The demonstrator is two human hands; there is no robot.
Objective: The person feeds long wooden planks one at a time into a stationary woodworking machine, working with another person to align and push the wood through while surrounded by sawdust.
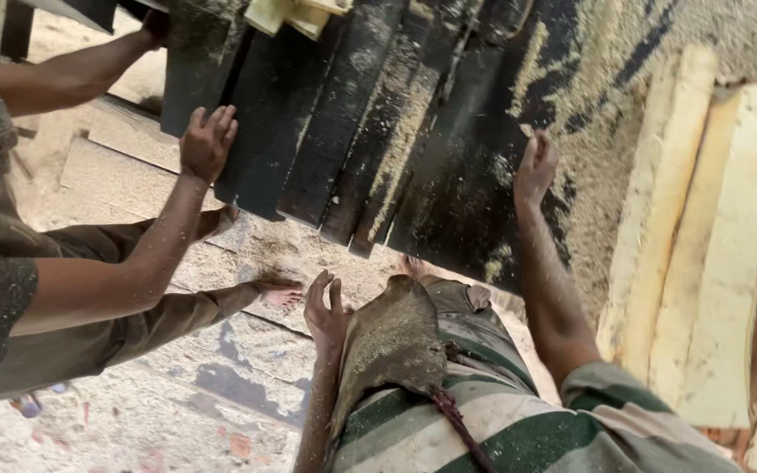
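My right hand [536,166] reaches forward, its fingers curled on a wide dark plank [466,193] dusted with sawdust. My left hand [326,307] hangs open with its fingers apart beside a brown cloth [392,342] over my lap, and holds nothing. Several more dark planks [335,114] lie side by side to the left of the wide one, tilted and overlapping. A co-worker at the left presses one hand [208,140] on the end of a dark plank and the other hand [155,26] on a plank farther back.
Pale sawn wood slabs [729,245] stand stacked at the right. Thick sawdust [606,105] covers the surface behind the planks. The co-worker's bare foot [282,293] rests on the dusty floor [177,403]. Pale wood pieces [295,13] lie at the top.
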